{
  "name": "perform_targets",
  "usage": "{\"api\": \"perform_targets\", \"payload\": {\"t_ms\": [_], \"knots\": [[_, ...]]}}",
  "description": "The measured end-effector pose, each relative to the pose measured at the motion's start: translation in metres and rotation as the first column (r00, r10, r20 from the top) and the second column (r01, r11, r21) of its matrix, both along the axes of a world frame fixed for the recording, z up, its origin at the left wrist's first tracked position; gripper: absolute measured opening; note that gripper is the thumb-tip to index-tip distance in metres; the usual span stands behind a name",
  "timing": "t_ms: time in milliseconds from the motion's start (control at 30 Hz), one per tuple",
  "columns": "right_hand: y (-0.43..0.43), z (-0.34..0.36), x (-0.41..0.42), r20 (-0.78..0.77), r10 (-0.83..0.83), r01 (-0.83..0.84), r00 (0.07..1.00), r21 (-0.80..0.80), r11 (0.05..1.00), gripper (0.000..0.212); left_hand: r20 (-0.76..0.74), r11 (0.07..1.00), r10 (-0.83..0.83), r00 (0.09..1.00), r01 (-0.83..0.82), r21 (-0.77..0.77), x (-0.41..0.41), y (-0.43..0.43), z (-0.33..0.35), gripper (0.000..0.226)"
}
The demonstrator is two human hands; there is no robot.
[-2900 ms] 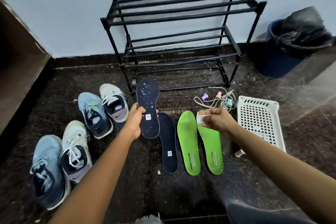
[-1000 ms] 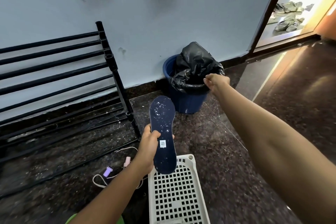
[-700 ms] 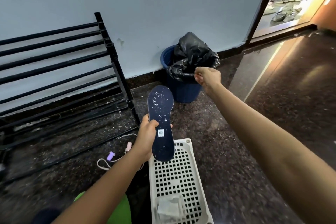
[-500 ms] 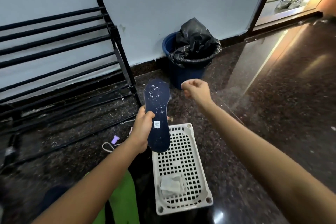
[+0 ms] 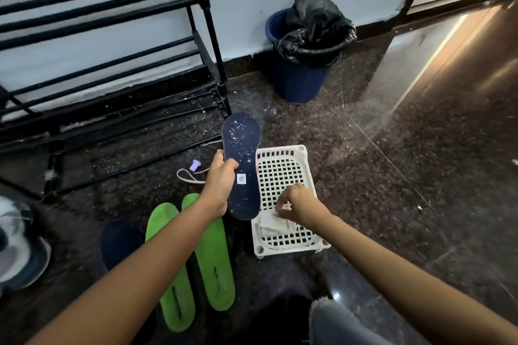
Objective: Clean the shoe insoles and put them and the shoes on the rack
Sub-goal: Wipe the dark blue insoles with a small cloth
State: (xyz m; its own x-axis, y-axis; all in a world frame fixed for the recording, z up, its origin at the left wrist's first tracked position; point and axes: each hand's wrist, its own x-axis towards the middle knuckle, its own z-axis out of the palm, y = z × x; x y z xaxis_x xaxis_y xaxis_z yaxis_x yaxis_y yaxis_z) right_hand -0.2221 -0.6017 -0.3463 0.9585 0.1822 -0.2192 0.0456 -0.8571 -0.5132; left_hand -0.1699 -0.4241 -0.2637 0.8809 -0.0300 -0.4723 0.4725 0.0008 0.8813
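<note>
Head view: your left hand (image 5: pixel 221 185) grips a navy insole (image 5: pixel 242 165) by its left edge, thumb across the face. Its long axis runs away from you, broad toe end pointing towards the wall and heel end nearest you; white specks dot its face. It hangs above the floor (image 5: pixel 392 176), overlapping the left rim of a white basket (image 5: pixel 283 154). Your right hand (image 5: pixel 301 203) reaches into the basket, fingers curled at a white cloth (image 5: pixel 270 225); blur hides whether it grips. Two green insoles (image 5: pixel 215 255) and a second navy insole (image 5: pixel 120 241) lie lengthwise on the floor below. The rack (image 5: pixel 112 36) stands left.
</note>
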Motion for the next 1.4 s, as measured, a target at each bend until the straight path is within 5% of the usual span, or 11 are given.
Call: {"api": "perform_targets", "payload": {"t_ms": [133,333,433,533,600,667,767,900,1167,1400], "knots": [[0.011,-0.012,-0.018,0.018,0.142,-0.134,0.990,-0.240,0.962,0.020,0.004,1.000,0.001,1.000,-0.001,-0.004,-0.015,0.005,-0.002,0.045],[0.024,-0.014,-0.026,0.018,0.149,-0.132,0.989,-0.366,0.921,0.023,0.002,0.999,0.001,1.000,-0.001,-0.036,-0.035,0.011,0.002,0.041],[0.029,-0.016,-0.028,0.044,0.038,-0.025,0.998,-0.266,0.964,0.022,-0.006,0.999,0.004,1.000,-0.004,-0.038,-0.041,0.018,0.002,0.036],[0.028,-0.009,-0.031,-0.038,-0.291,0.293,0.956,0.060,0.954,0.016,-0.002,0.998,0.028,1.000,-0.028,-0.057,-0.046,0.026,0.006,0.032],[0.027,0.002,-0.034,-0.110,-0.443,0.456,0.889,0.281,0.845,0.023,-0.008,0.994,0.053,0.999,-0.054,-0.095,-0.047,0.033,0.011,0.030],[0.029,0.014,-0.038,-0.255,-0.537,0.583,0.804,0.514,0.629,0.024,-0.017,0.983,0.072,0.997,-0.074,-0.170,-0.048,0.041,0.018,0.029],[0.042,0.043,-0.040,-0.470,-0.481,0.649,0.740,0.688,0.326,0.020,-0.029,0.931,0.099,0.995,-0.103,-0.350,-0.053,0.057,0.036,0.024],[0.062,0.092,-0.040,-0.523,-0.353,0.614,0.776,0.755,0.230,0.021,-0.051,0.867,0.125,0.991,-0.134,-0.480,-0.059,0.082,0.068,0.032],[0.113,0.226,-0.049,-0.365,-0.274,0.446,0.890,0.820,0.357,0.009,-0.052,0.779,0.120,0.991,-0.127,-0.614,-0.081,0.134,0.159,0.051],[0.167,0.346,-0.083,0.124,-0.270,0.106,0.955,0.708,0.698,0.009,0.079,0.754,0.209,0.975,-0.109,-0.648,-0.116,0.165,0.242,0.054]]}}
